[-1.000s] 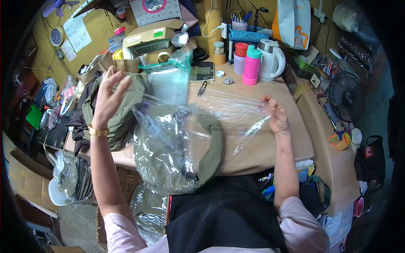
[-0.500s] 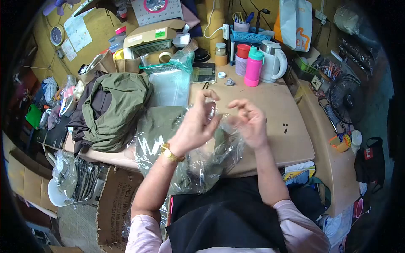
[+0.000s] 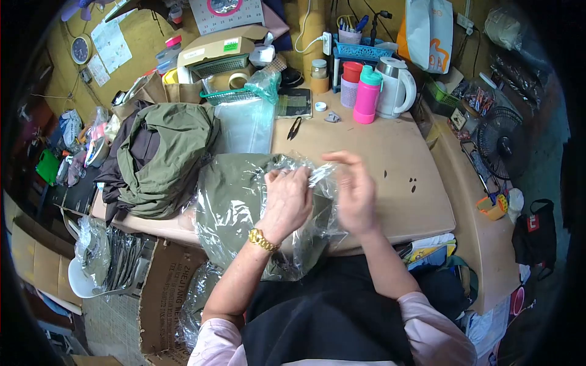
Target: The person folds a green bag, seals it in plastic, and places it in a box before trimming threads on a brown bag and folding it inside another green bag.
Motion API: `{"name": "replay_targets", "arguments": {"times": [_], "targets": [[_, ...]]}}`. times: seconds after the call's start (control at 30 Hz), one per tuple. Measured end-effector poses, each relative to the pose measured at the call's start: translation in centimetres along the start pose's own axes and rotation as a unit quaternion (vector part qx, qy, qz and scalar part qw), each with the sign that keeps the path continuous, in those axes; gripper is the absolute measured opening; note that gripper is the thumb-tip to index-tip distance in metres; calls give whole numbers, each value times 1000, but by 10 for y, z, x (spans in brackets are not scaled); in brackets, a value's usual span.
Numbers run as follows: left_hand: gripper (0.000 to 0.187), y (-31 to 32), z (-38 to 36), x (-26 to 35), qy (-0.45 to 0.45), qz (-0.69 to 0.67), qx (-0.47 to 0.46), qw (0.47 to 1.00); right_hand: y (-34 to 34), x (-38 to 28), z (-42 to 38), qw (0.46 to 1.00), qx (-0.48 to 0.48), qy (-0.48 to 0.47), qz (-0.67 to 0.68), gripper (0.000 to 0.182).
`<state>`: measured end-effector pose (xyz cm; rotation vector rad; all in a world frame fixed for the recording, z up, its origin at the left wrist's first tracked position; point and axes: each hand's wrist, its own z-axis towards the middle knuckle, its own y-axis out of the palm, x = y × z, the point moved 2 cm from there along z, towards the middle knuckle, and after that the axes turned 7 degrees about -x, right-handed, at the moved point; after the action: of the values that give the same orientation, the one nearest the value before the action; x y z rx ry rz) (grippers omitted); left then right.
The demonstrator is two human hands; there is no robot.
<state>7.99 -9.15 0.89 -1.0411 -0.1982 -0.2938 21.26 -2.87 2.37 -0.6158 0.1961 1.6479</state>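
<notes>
A clear plastic bag (image 3: pixel 232 210) with an olive-green garment inside lies at the table's front edge. My left hand (image 3: pixel 287 201), with a gold watch on its wrist, rests on the bag, fingers curled down on its upper right part and pressed into the plastic. To its right, my right hand (image 3: pixel 354 192) is blurred and raised beside a bunched, shiny end of the bag; whether it grips the plastic cannot be made out. Small black thread snips (image 3: pixel 294 128) lie behind the bag.
An olive and dark garment pile (image 3: pixel 165 158) covers the table's left. Flat clear bags (image 3: pixel 244 128) lie beside it. At the back stand a pink bottle (image 3: pixel 366 97) and a kettle (image 3: pixel 395 88). A fan (image 3: pixel 503 143) is at the right.
My left hand has come down onto the bag and curled its fingers. My right hand has shifted slightly left and lower. The bag's end is now bunched between them, and the snips are uncovered.
</notes>
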Motion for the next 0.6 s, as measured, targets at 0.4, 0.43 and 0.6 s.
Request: {"name": "replay_targets", "arguments": {"times": [0.4, 0.43, 0.6], "targets": [[19, 16, -25, 20, 38, 115, -1, 993, 2, 47, 0, 939, -244, 181, -162, 30], [24, 19, -25, 18, -2, 137, -14, 991, 2, 47, -2, 924, -287, 207, -148, 40], [25, 28, -15, 13, 6, 71, 102, 992, 7, 49, -10, 897, -355, 263, 6, 79]]}}
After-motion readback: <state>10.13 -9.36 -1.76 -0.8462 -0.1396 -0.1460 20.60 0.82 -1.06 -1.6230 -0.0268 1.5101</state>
